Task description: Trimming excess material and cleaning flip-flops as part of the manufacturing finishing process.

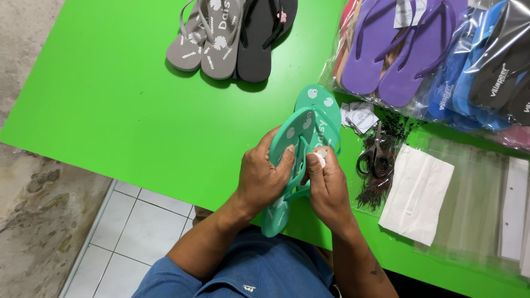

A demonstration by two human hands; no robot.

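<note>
Two hands, left (264,179) and right (327,185), grip closed on teal flip-flops (301,138).

Clear plastic packs (441,60) of flip-flops lie overlapping at the worktop's (110,94) far right: purple pairs under a white rectangular label (409,11), then blue, black and pink ones. Just in front of the purple pack sits a small heap of white square tags (359,116). Nearer the right edge, empty clear bags (475,193) lie flat beside a white folded sheet (417,193) and white card strips (514,209).
</note>
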